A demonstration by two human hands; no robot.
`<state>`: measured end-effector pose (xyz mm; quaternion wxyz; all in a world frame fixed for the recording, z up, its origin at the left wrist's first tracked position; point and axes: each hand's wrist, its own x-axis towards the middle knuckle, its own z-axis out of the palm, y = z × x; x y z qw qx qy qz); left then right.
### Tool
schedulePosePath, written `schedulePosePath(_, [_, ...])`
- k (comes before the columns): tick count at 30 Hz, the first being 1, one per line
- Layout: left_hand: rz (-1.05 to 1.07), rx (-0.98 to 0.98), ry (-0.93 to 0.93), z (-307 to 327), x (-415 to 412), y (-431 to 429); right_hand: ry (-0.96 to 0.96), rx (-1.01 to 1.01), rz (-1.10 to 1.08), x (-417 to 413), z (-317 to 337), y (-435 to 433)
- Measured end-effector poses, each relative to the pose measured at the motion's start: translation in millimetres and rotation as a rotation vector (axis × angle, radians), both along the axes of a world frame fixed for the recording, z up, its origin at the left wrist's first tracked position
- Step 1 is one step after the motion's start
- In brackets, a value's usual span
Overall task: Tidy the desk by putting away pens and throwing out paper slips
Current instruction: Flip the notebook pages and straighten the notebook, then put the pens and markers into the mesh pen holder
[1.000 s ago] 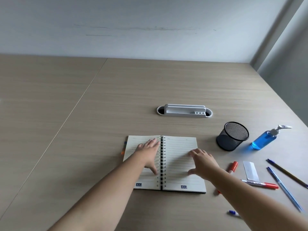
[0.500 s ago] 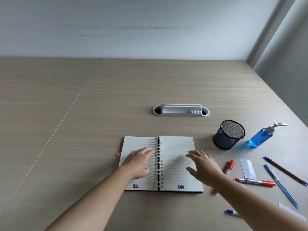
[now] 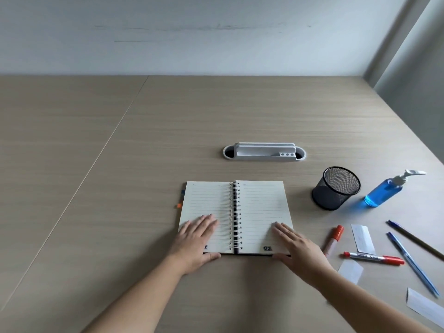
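An open spiral notebook [image 3: 259, 205] lies flat in the middle of the desk. My left hand [image 3: 195, 243] rests flat on its near left corner, thumb along the near edge. My right hand [image 3: 299, 251] lies flat on the near right corner. Right of the notebook lie an orange marker [image 3: 334, 237], a red marker [image 3: 374, 257], a blue pen [image 3: 412, 263] and a dark pen [image 3: 414, 239]. Three white paper slips sit among them: one [image 3: 362, 237] between the markers and pens, one [image 3: 351, 271] by my right wrist, one [image 3: 425, 307] at the near right. A black mesh pen cup [image 3: 336, 188] stands empty behind them.
A blue pump bottle [image 3: 384, 191] stands right of the pen cup. A white cable tray [image 3: 264, 152] is set into the desk behind the notebook. Coloured tabs [image 3: 179, 205] stick out at the notebook's left edge. The desk's right edge runs close to the pens.
Both hands have slid toward me across the pages, from the middle of the notebook to its near corners. The notebook and the pens have stayed put.
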<state>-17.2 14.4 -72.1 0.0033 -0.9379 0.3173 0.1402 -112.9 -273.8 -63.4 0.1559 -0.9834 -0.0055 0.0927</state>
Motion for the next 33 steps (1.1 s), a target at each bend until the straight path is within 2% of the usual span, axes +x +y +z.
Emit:
schedulePosePath(4, [0.09, 0.004, 0.002, 8.1, 28.6, -35.0, 0.036, -0.037, -0.086, 35.0, 7.4, -15.0])
schedulePosePath(10, [0.187, 0.064, 0.058, 9.8, 66.4, -62.3, 0.077, -0.054, -0.093, 84.7, 9.9, -28.8])
schedulePosePath(17, [0.22, 0.123, 0.057, 4.9, 68.7, -65.8, 0.033, -0.034, -0.096, 87.5, 3.5, -30.8])
schedulePosePath(22, [0.249, 0.077, 0.042, 22.4, 62.8, -68.6, -0.075, -0.231, -0.02, 74.8, 15.5, -32.5])
schedulePosePath(26, [0.173, -0.079, -0.125, 40.0, 39.5, -79.5, -0.228, -0.026, -0.151, 45.4, 36.1, -55.5])
schedulePosePath(29, [0.061, -0.284, -0.156, 58.1, 11.7, -121.4, -0.316, 0.101, -0.386, 5.9, 53.5, -91.3])
schedulePosePath(31, [0.005, -0.33, -0.109, 66.8, -8.5, -157.0, -0.271, 0.138, -0.429, -25.4, 57.5, -110.2])
schedulePosePath(33, [-0.042, -0.304, -0.033, 68.8, -29.0, -192.8, -0.122, 0.123, -0.378, -57.4, 55.1, -120.5])
